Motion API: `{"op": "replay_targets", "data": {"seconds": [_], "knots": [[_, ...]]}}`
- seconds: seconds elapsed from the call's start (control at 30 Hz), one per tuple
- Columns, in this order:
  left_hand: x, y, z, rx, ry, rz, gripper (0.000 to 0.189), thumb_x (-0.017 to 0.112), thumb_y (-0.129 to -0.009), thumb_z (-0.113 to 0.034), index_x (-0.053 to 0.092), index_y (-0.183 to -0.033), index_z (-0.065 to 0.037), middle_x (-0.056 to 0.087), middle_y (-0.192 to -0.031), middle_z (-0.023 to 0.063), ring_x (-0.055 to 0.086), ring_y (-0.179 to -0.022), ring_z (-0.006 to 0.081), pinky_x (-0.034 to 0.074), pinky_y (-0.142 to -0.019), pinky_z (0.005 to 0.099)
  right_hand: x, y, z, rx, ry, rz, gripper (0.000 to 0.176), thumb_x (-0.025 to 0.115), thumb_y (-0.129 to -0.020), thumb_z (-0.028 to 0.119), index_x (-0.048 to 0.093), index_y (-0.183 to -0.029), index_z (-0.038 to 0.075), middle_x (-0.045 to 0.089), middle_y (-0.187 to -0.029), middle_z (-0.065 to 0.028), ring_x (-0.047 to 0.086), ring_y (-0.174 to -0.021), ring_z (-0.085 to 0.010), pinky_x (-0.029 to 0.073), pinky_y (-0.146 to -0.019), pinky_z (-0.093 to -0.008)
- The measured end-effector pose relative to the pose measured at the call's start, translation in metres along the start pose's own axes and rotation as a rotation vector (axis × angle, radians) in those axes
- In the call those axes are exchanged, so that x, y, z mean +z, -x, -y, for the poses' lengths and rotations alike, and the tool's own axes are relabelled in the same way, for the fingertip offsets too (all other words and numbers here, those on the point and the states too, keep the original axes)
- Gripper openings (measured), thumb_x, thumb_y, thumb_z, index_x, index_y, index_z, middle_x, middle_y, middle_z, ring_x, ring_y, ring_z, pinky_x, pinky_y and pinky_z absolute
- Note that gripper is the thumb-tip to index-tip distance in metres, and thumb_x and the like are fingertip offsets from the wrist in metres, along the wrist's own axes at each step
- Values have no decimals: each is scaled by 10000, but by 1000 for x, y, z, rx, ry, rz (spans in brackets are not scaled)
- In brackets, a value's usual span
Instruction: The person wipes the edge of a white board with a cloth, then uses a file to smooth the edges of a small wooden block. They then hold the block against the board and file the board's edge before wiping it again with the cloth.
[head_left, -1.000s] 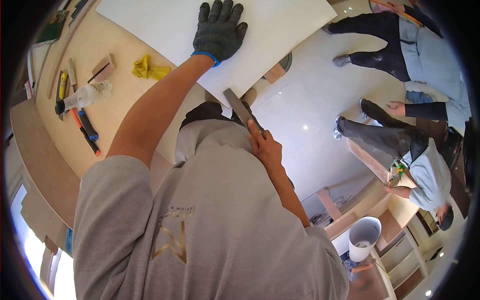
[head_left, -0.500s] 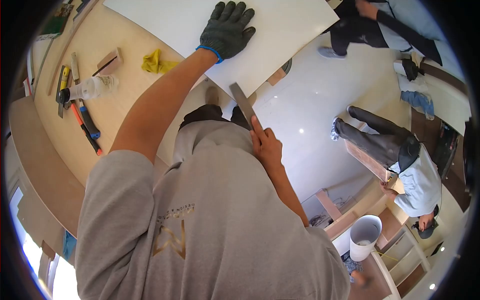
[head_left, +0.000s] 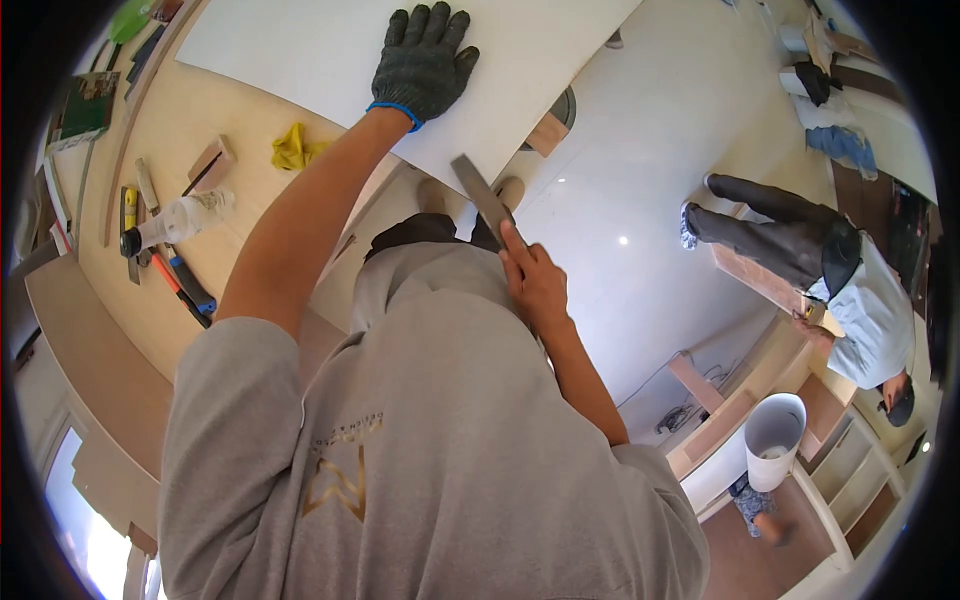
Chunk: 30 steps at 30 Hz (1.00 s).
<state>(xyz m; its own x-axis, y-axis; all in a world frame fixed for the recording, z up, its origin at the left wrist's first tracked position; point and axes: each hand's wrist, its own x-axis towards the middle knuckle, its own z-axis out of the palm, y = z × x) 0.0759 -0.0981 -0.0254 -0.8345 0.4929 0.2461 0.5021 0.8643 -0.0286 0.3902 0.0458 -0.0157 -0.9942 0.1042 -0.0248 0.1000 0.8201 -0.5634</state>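
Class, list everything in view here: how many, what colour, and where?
Panel: one, white, top centre
Flat bar: one, grey, in right hand
Worktable: one, pale wood, left
Cloth: one, yellow, on worktable
Bottle: one, clear with black cap, on worktable
Hand tools: at least three, red, blue, yellow, around bottle
Bin: one, white, lower right
Co-worker: at least one, light top, right
Own shirt: one, grey, lower centre
Left hand: one, dark glove, flat on panel
Right hand: one, bare, gripping flat bar

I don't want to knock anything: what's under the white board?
At its right edge, a wooden block and part of a dark round object show from beneath. The white board hides the rest and anything further in.
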Motion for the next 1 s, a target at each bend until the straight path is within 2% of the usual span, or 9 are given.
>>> {"op": "replay_targets", "data": {"seconds": [0.1, 0.2, 0.3, 0.47, 0.53, 0.57, 0.77, 0.9, 1.0], "knots": [[5, -1, -1, -2, -16, 16, 571, 432, -1029, -453, 435, -1511, -148, 395, -1583, 153, 319, -1485, 345, 153, -1245, 499, 11, -5, -7, 33, -6, 4, 542, 699, -937, 249, 545, -1444, 365, 539, -739, -98, 585, -582, -309, 497, -515, -440], [9, 0, 3, 5, -17, 25, 573, 431, -1028, -454, 432, -1514, -150, 385, -1589, 151, 308, -1490, 350, 149, -1245, 504, 12, -62, -18, -13, 53, -146, 538, 684, -948, 260, 532, -1453, 364, 540, -746, -96, 576, -571, -303, 485, -496, -432], [2, 0, 0, 20, 2, 49, 570, 433, -1028, -449, 431, -1514, -152, 383, -1590, 154, 308, -1487, 363, 153, -1241, 512, 0, -104, -26, -4, 56, -186, 535, 662, -962, 270, 513, -1464, 377, 540, -758, -96, 572, -563, -307, 484, -491, -432], [14, 0, 4, 25, 55, -58, 567, 461, -1017, -441, 449, -1496, -138, 408, -1566, 176, 346, -1457, 389, 192, -1223, 538, 4, -21, -6, -5, 84, -33, 562, 678, -948, 286, 500, -1465, 414, 521, -756, -82, 563, -527, -302, 487, -473, -431], [8, 0, 5, 30, 47, -29, 579, 450, -1019, -450, 437, -1506, -137, 399, -1574, 172, 340, -1463, 386, 184, -1227, 532, 10, 4, -5, -8, 64, -16, 571, 687, -941, 286, 501, -1467, 409, 516, -745, -80, 554, -506, -300, 484, -464, -429], [7, 0, 6, 34, 48, -25, 581, 446, -1020, -452, 433, -1509, -138, 395, -1577, 170, 337, -1465, 385, 181, -1229, 531, 14, -1, -7, -12, 23, -81, 579, 694, -937, 278, 503, -1471, 398, 520, -732, -86, 533, -476, -306, 477, -455, -425], [6, 0, 3, 25, 38, -3, 586, 445, -1020, -449, 427, -1513, -132, 390, -1580, 172, 333, -1467, 383, 169, -1233, 524, -1, -106, -32, -15, 108, -221, 540, 661, -961, 270, 507, -1469, 375, 538, -743, -103, 591, -575, -333, 486, -502, -444], [12, 0, 4, 34, 63, -54, 583, 436, -1015, -453, 457, -1490, -117, 426, -1552, 179, 355, -1448, 391, 165, -1227, 545, -11, -55, -13, 47, 47, -50, 536, 632, -980, 288, 479, -1483, 390, 550, -794, -122, 603, -618, -363, 501, -531, -473], [14, 1, 5, 29, 78, -44, 583, 425, -1018, -454, 452, -1496, -120, 404, -1570, 177, 344, -1460, 379, 155, -1233, 542, -3, -7, -8, 46, 78, 48, 574, 680, -945, 266, 495, -1472, 401, 601, -833, -128, 641, -650, -353, 539, -545, -450]]}}
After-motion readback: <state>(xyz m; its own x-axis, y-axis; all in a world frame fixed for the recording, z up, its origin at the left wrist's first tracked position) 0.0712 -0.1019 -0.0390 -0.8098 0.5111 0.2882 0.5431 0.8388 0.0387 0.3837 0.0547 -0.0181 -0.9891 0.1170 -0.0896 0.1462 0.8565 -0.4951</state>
